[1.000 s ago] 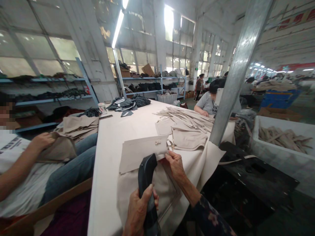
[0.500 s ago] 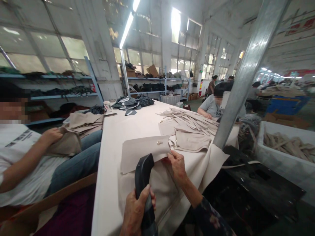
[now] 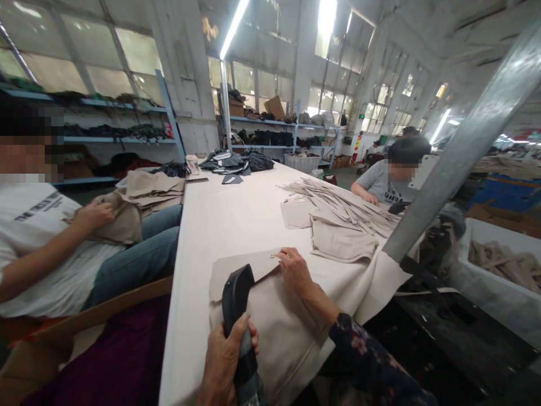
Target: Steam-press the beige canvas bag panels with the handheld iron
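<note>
My left hand is closed around the grip of a black handheld tool with a bent, flat-ended head. The tool's head overlaps the left part of a flat beige fabric panel. On that panel, the fingertips of my right hand are pinched at a small gold-coloured metal fitting, which shows partly at their tips. A larger beige cloth piece with a seam lies beneath, draping towards me. The right part of the panel is hidden by my right hand.
Beige strips and a folded beige piece lie on the table. Dark pieces are at its far end. A metal post rises at right. One co-worker sits left handling cloth, another sits across.
My right hand has moved left and up from the panel's right edge to the gold fitting. The black tool has shifted slightly left. The view has turned a little.
</note>
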`<state>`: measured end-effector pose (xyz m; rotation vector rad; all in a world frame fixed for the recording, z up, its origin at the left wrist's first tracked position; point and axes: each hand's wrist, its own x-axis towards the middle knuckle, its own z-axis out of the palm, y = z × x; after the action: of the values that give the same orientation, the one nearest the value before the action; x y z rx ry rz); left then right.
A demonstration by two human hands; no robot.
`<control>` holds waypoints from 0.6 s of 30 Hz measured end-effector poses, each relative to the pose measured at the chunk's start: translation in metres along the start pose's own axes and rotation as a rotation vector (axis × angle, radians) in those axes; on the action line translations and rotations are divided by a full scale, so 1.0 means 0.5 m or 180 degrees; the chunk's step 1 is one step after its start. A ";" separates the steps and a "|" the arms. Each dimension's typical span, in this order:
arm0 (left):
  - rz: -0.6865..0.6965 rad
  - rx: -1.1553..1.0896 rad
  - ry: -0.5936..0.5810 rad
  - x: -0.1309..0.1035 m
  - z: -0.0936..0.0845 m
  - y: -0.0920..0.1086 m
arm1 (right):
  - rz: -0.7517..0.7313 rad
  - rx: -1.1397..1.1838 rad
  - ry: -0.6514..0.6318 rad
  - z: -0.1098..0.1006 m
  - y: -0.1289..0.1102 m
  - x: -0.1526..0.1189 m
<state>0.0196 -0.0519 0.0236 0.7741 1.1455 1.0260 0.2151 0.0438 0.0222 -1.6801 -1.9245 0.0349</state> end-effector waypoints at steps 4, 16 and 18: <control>0.0109 -0.0033 -0.0127 0.032 0.008 0.008 | -0.0316 -0.0319 -0.0581 0.013 0.008 0.015; -0.0071 -0.0183 -0.0084 0.092 -0.007 -0.014 | -0.0446 -0.0827 -0.1165 0.028 -0.010 0.018; -0.0085 -0.0199 -0.0050 0.099 -0.010 -0.014 | -0.0466 -0.0803 -0.1191 0.038 -0.021 0.012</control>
<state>0.0206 -0.0083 -0.0013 0.7145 1.1027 1.0270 0.1971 0.0537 0.0127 -1.7855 -2.4128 0.0551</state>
